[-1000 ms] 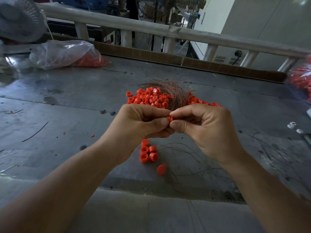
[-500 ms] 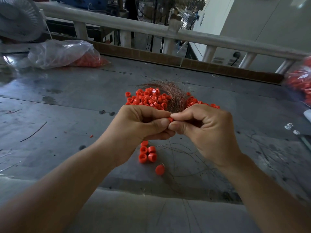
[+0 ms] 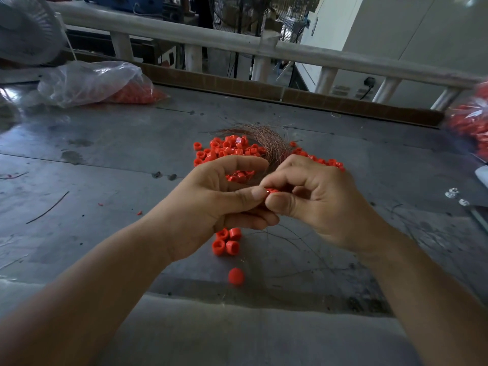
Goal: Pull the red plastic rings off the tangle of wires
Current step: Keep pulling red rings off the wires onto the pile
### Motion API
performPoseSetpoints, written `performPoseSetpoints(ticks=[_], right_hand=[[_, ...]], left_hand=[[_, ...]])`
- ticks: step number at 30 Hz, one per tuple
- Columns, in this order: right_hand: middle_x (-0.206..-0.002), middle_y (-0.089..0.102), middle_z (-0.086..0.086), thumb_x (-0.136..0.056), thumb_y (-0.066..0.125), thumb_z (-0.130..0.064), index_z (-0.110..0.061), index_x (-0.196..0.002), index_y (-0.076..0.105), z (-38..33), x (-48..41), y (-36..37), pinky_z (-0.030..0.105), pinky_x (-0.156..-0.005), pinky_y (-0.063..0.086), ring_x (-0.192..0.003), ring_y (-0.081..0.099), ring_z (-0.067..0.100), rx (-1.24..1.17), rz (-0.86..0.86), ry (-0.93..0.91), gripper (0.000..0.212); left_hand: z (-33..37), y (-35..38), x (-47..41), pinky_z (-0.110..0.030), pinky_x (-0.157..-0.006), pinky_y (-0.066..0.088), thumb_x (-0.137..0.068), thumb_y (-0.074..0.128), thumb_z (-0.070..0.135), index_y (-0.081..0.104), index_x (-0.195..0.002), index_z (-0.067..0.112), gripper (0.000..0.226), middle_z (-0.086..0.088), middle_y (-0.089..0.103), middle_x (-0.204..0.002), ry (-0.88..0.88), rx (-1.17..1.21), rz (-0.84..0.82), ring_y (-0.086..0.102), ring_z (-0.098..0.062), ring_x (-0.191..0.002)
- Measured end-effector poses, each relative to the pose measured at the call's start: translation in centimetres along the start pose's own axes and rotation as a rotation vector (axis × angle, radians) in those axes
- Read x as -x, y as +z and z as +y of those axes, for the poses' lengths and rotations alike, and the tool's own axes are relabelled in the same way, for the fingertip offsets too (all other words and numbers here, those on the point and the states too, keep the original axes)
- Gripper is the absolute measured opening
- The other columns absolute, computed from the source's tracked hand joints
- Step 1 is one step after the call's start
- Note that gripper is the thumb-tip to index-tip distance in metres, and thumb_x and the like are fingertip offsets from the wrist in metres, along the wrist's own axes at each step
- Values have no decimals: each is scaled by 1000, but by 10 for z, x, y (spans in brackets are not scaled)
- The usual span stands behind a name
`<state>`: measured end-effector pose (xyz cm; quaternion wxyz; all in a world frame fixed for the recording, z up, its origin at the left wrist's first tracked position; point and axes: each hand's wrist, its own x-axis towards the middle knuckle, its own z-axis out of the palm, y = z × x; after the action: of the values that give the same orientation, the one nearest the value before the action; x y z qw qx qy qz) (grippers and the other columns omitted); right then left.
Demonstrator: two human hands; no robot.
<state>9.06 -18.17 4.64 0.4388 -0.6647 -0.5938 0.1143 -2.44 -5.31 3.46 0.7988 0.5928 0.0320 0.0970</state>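
Grey worn table [image 3: 111, 159]; pale railing [image 3: 211, 39] behind it; white wall [image 3: 412, 35]; fan [image 3: 23, 30] at left.

One head-worn view looks forward and down from above the near edge of the tabletop [image 3: 105, 159]. The left hand [image 3: 211, 202] and right hand [image 3: 322, 202] fill its centre, close up.

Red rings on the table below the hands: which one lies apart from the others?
The lone ring nearest the camera. The other four sit clustered just under the left hand; this one shows no open hole.
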Motion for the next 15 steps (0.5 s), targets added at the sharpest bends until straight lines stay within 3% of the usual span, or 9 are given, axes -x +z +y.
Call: performPoseSetpoints(ticks=[3, 6, 10, 15], right_hand=[[-74, 50, -11, -71, 56, -44, -35, -79, 60, -2, 0, 1, 9, -59, 38, -69, 51, -3, -30, 6, 7, 13], [-74, 50, -11, -74, 59, -39, -33, -76, 59, -3, 1, 2, 10, -58, 39, -68, 51, -2, -8, -1, 4, 6], [-76, 51, -11, -75, 63, -23, -28, -74, 59, -4, 1, 3, 10, -57, 39, -67, 52, -1, 22, 29, -24, 7], [-78, 49, -13, -76, 63, -16, -27, -76, 56, -6, 2, 5, 15, -61, 42, -71, 48, 0, 164, 68, -89, 12]], left_hand=[[2, 3, 2, -21, -53, 53, -67, 71, 27, 49, -120, 15, 59, -12, 71, -73, 53, -64, -16, 70, -24, -67], [2, 4, 2, -21, -55, 53, -59, 69, 26, 45, -123, 20, 68, -12, 72, -74, 97, -196, -27, 71, -24, -68], [1, 6, 3, -22, -58, 54, -55, 71, 25, 47, -118, 28, 67, -7, 73, -75, 167, -309, -17, 71, -23, -70], [-1, 8, 5, -20, -61, 55, -59, 69, 24, 50, -112, 32, 56, -1, 72, -83, 232, -396, 10, 71, -17, -72]])
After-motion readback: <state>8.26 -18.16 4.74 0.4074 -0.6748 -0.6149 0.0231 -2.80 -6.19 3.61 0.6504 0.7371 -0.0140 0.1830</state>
